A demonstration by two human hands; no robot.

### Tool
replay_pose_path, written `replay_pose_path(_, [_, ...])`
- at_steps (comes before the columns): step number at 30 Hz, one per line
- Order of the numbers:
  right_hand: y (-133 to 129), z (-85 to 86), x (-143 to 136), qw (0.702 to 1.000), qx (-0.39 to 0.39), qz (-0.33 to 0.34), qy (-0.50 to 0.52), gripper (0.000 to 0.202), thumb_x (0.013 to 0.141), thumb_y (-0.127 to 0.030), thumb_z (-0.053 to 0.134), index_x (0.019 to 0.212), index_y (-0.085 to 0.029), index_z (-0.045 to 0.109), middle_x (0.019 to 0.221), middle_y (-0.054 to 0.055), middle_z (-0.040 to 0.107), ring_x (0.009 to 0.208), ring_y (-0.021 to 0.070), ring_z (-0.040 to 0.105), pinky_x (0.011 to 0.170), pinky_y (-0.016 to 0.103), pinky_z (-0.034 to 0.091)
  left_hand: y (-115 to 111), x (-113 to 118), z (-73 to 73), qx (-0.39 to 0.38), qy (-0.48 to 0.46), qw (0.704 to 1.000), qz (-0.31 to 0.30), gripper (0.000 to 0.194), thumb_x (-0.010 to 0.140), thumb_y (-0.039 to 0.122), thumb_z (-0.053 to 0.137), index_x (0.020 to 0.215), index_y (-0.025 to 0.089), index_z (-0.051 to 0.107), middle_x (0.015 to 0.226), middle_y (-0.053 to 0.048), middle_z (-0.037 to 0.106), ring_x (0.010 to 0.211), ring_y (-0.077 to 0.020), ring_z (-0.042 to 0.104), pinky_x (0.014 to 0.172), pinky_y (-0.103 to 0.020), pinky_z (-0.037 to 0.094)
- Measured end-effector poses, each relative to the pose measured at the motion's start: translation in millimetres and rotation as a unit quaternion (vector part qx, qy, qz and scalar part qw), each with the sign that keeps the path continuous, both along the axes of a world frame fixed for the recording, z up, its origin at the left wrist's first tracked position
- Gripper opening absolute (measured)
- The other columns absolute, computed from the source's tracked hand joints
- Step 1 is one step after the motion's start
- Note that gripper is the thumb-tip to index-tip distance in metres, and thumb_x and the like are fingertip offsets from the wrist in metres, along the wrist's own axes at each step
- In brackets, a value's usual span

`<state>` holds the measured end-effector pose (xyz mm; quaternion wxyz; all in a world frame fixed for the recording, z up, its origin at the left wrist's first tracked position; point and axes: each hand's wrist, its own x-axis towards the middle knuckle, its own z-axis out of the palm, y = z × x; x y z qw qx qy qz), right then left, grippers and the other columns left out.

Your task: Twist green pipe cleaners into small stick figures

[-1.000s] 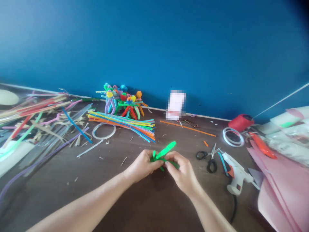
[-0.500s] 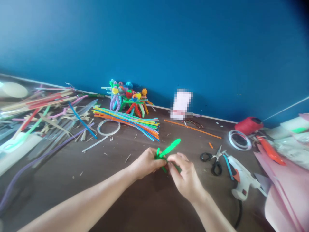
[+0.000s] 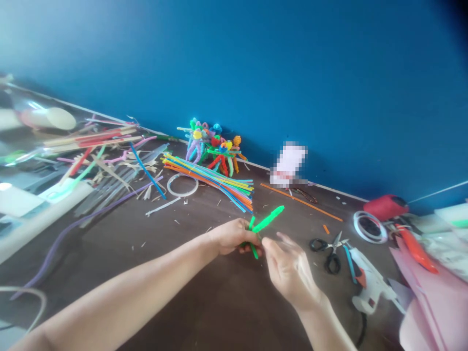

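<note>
My left hand is closed on a bright green pipe cleaner piece just above the dark table. Its thick fuzzy end points up and to the right, while shorter green ends stick out above and below my fingers. Close by on the right, my right hand has its thumb and forefinger pressed together. What sits in that pinch, if anything, is too small to make out. Beyond both hands lies a bundle of coloured pipe cleaners. Small pipe cleaner figures stand behind it.
To the right are black-handled scissors, a white glue gun, a tape roll, a red thread spool and pink sheets. A long orange pipe cleaner lies ahead. Sticks and strips crowd the left, before a blue wall.
The view has turned a little, so the table things sit further right. My right hand has drawn slightly away from the green piece, which stays in my left hand.
</note>
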<state>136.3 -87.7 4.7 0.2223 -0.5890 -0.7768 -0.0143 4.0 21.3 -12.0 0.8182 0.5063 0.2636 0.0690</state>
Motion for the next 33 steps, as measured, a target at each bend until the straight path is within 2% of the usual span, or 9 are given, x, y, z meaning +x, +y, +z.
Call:
replay_pose_path(4, [-0.6,3.3,-0.8,1.0,-0.004,-0.014,0.015,0.021,0.082,-0.009,0.038,0.086,-0.02,0.056,0.062,-0.001,0.061,0.058,0.0115,0.056,0.091,0.04,0.035,0.5,-0.4,-0.1,-0.005,-0.02,1.0,-0.009,0.012,0.061,0.018,0.055,0.057,0.009,0.063,0.054,-0.004,0.062,0.038,-0.0053,0.042,0.036,-0.018,0.026])
replay_pose_path(7, [-2.1,6.1,3.2,0.991,-0.018,-0.072,0.108,0.023,0.082,-0.021,0.047,0.104,-0.02,0.053,0.089,0.006,0.065,0.076,0.0161,0.061,0.089,0.039,0.038,-1.4,-1.9,-0.1,-0.004,-0.061,0.998,0.018,0.013,0.062,0.019,0.056,0.063,0.008,0.063,0.059,-0.005,0.063,0.04,-0.0052,0.041,0.036,-0.018,0.026])
replay_pose_path(10, [-3.7,12.4,13.2,0.953,-0.032,-0.173,0.247,0.036,0.08,-0.032,0.05,0.113,-0.017,0.048,0.094,0.01,0.064,0.079,0.019,0.062,0.076,0.033,0.047,-3.3,-5.5,-0.5,-0.031,-0.103,0.993,0.048,0.013,0.063,0.021,0.057,0.064,0.008,0.061,0.063,-0.007,0.063,0.043,-0.0052,0.04,0.035,-0.018,0.021])
replay_pose_path(14, [-1.5,25.4,31.4,0.9,-0.071,-0.251,0.349,0.031,0.078,-0.038,0.05,0.098,-0.015,0.055,0.078,0.007,0.067,0.068,0.0194,0.065,0.066,0.031,0.05,-4.3,-9.6,-2.2,-0.083,-0.142,0.982,0.088,0.016,0.059,0.023,0.065,0.066,0.01,0.058,0.06,-0.005,0.061,0.043,-0.0045,0.04,0.036,-0.017,0.015])
replay_pose_path(18, [17.0,35.2,43.7,0.924,-0.135,-0.21,0.291,0.025,0.074,-0.034,0.055,0.09,-0.016,0.061,0.08,0.007,0.068,0.072,0.0199,0.064,0.068,0.03,0.049,-2.6,-10.2,-4.1,-0.124,-0.163,0.971,0.126,0.025,0.061,0.032,0.067,0.068,0.01,0.057,0.06,-0.005,0.061,0.047,-0.0072,0.049,0.037,-0.017,0.019])
replay_pose_path(21, [46.9,34.5,41.4,0.953,-0.135,-0.175,0.209,0.021,0.074,-0.032,0.053,0.081,-0.015,0.064,0.078,0.007,0.068,0.071,0.0202,0.064,0.065,0.029,0.049,-0.1,-12.0,-5.0,-0.156,-0.208,0.959,0.112,0.023,0.06,0.03,0.068,0.068,0.011,0.057,0.061,-0.005,0.062,0.052,-0.0096,0.055,0.038,-0.016,0.026])
replay_pose_path(24, [83.0,27.1,26.3,0.963,-0.133,-0.144,0.186,0.024,0.077,-0.029,0.047,0.083,-0.013,0.064,0.074,0.007,0.068,0.068,0.0185,0.064,0.062,0.028,0.049,1.2,-15.2,-5.9,-0.161,-0.265,0.947,0.078,0.022,0.058,0.029,0.069,0.066,0.011,0.058,0.061,-0.006,0.064,0.053,-0.012,0.058,0.044,-0.019,0.037])
replay_pose_path(27, [112.6,18.7,3.7,0.974,-0.115,-0.124,0.148,0.022,0.077,-0.025,0.046,0.084,-0.015,0.064,0.08,0.006,0.068,0.075,0.0168,0.063,0.07,0.027,0.047,1.0,-17.2,-6.3,-0.153,-0.28,0.947,0.048,0.022,0.057,0.027,0.069,0.065,0.009,0.06,0.061,-0.007,0.065,0.054,-0.0147,0.06,0.048,-0.021,0.042])
replay_pose_path(33, [138.0,10.0,-21.5,0.984,-0.078,-0.153,0.041,0.017,0.076,-0.021,0.047,0.079,-0.016,0.063,0.079,0.007,0.063,0.072,0.0178,0.059,0.067,0.028,0.044,0.9,-15.9,-6.9,-0.178,-0.313,0.931,0.064,0.018,0.06,0.025,0.068,0.066,0.009,0.061,0.06,-0.006,0.063,0.056,-0.0145,0.06,0.055,-0.024,0.045])
